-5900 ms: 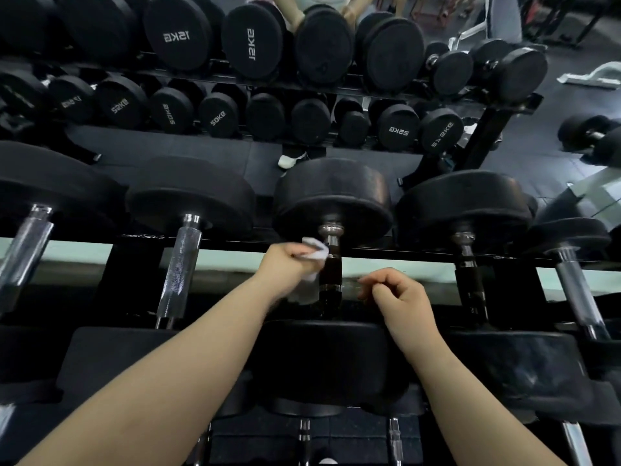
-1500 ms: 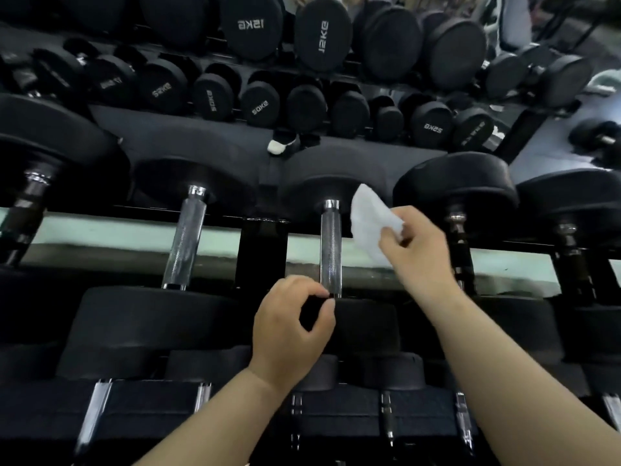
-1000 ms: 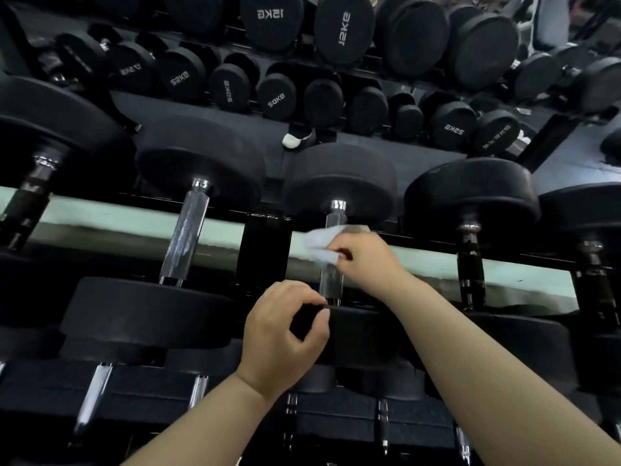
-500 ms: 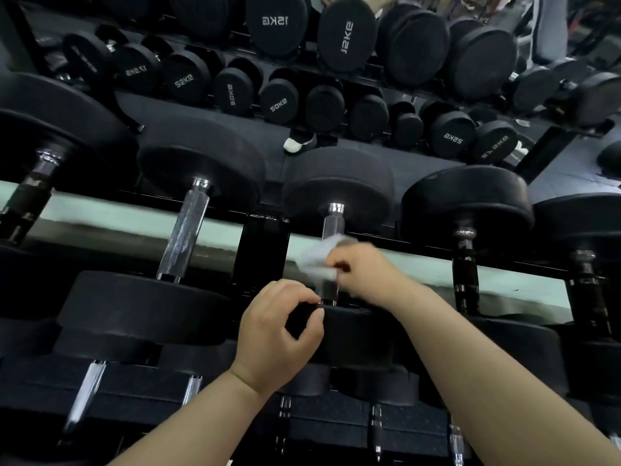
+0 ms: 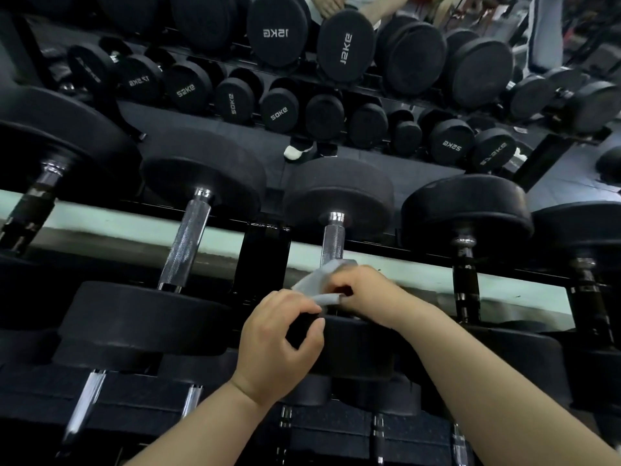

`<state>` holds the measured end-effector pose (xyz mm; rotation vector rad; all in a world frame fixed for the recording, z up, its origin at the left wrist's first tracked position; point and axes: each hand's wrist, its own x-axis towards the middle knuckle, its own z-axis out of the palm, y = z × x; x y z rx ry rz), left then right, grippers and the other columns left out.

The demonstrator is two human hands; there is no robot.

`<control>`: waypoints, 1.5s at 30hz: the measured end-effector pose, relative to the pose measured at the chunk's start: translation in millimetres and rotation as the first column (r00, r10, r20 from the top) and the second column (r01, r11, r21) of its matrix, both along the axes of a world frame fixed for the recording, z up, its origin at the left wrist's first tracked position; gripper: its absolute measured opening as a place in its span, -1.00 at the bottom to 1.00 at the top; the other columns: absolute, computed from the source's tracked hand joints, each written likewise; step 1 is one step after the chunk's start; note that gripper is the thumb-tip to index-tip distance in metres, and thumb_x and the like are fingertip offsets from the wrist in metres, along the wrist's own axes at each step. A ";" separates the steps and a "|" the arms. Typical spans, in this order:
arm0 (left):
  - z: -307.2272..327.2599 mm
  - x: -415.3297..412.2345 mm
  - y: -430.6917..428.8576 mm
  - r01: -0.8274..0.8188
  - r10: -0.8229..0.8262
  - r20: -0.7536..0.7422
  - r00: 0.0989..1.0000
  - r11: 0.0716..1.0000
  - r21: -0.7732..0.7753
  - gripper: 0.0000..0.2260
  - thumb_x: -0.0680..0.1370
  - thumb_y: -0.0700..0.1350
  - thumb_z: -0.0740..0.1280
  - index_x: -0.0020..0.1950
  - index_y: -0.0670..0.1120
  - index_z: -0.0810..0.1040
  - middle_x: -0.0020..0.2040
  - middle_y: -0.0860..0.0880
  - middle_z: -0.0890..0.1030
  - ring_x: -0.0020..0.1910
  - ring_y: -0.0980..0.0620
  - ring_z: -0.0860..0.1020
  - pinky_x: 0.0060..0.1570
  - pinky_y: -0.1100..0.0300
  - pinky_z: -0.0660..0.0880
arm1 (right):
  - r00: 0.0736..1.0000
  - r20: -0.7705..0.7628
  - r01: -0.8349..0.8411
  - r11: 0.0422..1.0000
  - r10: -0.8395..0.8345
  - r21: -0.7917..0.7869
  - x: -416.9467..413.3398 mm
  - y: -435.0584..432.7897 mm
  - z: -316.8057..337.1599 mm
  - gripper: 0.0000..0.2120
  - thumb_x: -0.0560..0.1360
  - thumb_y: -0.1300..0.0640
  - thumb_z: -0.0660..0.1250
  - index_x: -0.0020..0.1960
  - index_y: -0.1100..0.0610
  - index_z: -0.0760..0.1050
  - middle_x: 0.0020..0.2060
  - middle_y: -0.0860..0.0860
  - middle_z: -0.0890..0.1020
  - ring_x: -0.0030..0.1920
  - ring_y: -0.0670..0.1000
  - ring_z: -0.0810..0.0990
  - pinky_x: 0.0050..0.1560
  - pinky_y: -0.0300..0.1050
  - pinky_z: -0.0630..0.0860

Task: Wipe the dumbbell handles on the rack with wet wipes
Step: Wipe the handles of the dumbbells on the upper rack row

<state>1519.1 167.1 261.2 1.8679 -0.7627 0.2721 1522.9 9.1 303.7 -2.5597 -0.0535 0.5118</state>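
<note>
A row of black dumbbells lies on the rack [image 5: 265, 250] in front of me. The middle dumbbell has a knurled chrome handle [image 5: 332, 240]. My right hand [image 5: 366, 294] holds a white wet wipe [image 5: 312, 284] wrapped around the lower end of that handle, hiding that part. My left hand [image 5: 279, 341] grips the rim of the same dumbbell's near black head [image 5: 356, 344], thumb and fingers curled over it. Another chrome handle [image 5: 186, 245] is to the left, and a dark handle [image 5: 465, 274] to the right.
A mirror behind the rack shows more black dumbbells [image 5: 279, 35] marked with weights, a white shoe [image 5: 297, 151] and a person's hands at the top. A lower tier holds smaller dumbbells with thin chrome handles [image 5: 82, 408]. Neighbouring heads sit close on both sides.
My right hand brought the wipe from the air at the right onto the middle handle, then slid it down toward the near head. My left hand stayed on the head.
</note>
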 end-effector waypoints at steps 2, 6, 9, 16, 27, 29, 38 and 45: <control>0.1 -0.3 0.1 0.006 -0.006 -0.006 1.000 1.000 0.010 -0.93 0.40 -0.09 0.22 -0.15 0.05 0.42 -0.11 0.08 0.46 -0.17 0.18 0.46 -0.05 0.46 0.37 | 0.996 0.074 0.040 0.999 -0.040 0.005 9.0 -2.4 2.2 -0.86 0.44 0.30 0.25 -0.23 0.22 0.56 -0.32 -0.04 0.45 -0.35 -0.19 0.40 -0.28 -0.32 0.26; 0.3 -0.5 1.0 0.003 -0.003 0.005 1.000 1.000 0.024 -0.93 0.40 -0.09 0.22 -0.14 0.04 0.42 -0.20 0.07 0.53 -0.17 0.18 0.46 -0.06 0.45 0.37 | 0.917 0.187 0.315 0.928 -0.351 0.198 27.8 -9.0 -2.8 -0.73 0.42 0.33 0.24 -0.36 0.05 0.51 -0.39 -0.13 0.44 -0.33 -0.18 0.37 -0.31 -0.37 0.28; 1.1 -0.3 0.6 0.005 -0.006 0.038 0.999 0.999 0.036 -0.93 0.39 -0.11 0.22 -0.14 0.02 0.41 -0.26 0.04 0.57 -0.19 0.17 0.45 -0.06 0.45 0.36 | 0.929 0.063 0.335 0.903 -0.364 0.269 8.4 -6.3 -8.5 -0.84 0.41 0.34 0.29 -0.29 0.18 0.57 -0.39 -0.03 0.48 -0.42 -0.22 0.41 -0.36 -0.42 0.31; -0.3 -0.2 0.8 0.004 -0.004 0.036 0.999 1.000 0.010 -0.93 0.39 -0.12 0.23 -0.15 0.02 0.42 -0.25 0.05 0.54 -0.18 0.17 0.46 -0.05 0.46 0.37 | 0.921 0.058 0.354 0.890 -0.386 0.288 14.4 -9.3 -8.6 -0.89 0.40 0.35 0.27 -0.24 0.26 0.57 -0.49 -0.04 0.40 -0.43 -0.11 0.37 -0.38 -0.29 0.30; -0.6 -0.6 0.6 0.003 -0.003 0.015 1.000 1.000 -0.001 -0.92 0.39 -0.11 0.23 -0.14 0.02 0.43 -0.20 0.14 0.49 -0.17 0.16 0.47 -0.03 0.48 0.37 | 0.849 -0.110 0.498 0.712 -0.518 0.496 -13.8 -8.3 -16.4 -0.85 0.43 0.25 0.30 -0.23 0.02 0.51 -0.29 -0.05 0.49 -0.28 -0.07 0.45 -0.34 -0.42 0.36; -1.2 -0.4 0.8 0.008 -0.008 -0.005 1.000 1.000 0.005 -0.93 0.39 -0.10 0.23 -0.14 0.02 0.42 -0.21 0.15 0.50 -0.17 0.16 0.47 -0.05 0.46 0.38 | 0.779 -0.252 0.600 0.566 -0.574 0.566 -13.5 -10.5 -16.6 -0.89 0.42 0.09 0.27 -0.10 0.08 0.52 -0.23 -0.06 0.54 -0.20 -0.09 0.49 -0.22 -0.37 0.41; -1.1 -0.6 0.0 0.011 -0.011 -0.027 1.000 1.000 0.008 -0.93 0.39 -0.09 0.22 -0.16 0.04 0.43 -0.22 0.17 0.48 -0.18 0.22 0.45 -0.07 0.48 0.38 | 0.599 -0.043 0.712 0.507 -0.800 0.486 29.4 -9.2 -16.5 -0.94 0.47 0.23 0.25 -0.07 0.16 0.39 -0.35 -0.04 0.42 -0.36 -0.09 0.38 -0.48 -0.43 0.30; -1.3 -0.7 0.2 0.009 -0.009 -0.022 1.000 1.000 0.007 -0.93 0.39 -0.10 0.22 -0.16 0.02 0.42 -0.22 0.17 0.50 -0.19 0.19 0.46 -0.08 0.45 0.38 | 0.800 -0.118 0.595 0.752 -0.588 0.285 -5.1 -8.4 -22.0 -0.88 0.50 0.13 0.21 -0.15 0.17 0.43 -0.27 0.07 0.51 -0.23 0.01 0.45 -0.31 -0.23 0.36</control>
